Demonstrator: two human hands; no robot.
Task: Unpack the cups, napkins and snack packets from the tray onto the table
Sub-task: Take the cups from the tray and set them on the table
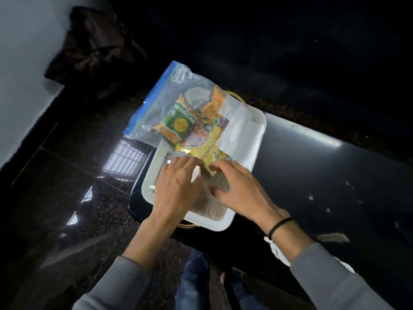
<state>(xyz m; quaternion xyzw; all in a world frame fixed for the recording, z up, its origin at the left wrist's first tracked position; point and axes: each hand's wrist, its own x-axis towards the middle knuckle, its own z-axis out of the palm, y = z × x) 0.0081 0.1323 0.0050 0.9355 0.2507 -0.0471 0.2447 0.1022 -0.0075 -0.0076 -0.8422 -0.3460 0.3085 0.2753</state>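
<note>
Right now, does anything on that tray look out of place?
Yes: the clear zip bag lies crooked across the white tray, its blue-sealed end hanging past the far left rim.

The tray (225, 223) sat on the table (335, 175), close to its left edge. A bag (161, 101) lay across the tray's far half, its far left part overhanging the rim. Inside, a small packet (181, 124) lay on a larger packet (201, 151), a napkin (237, 130) to their right. The left hand (176, 186) and right hand (237, 186) were side by side over the tray's middle, at the bag's near end.
</note>
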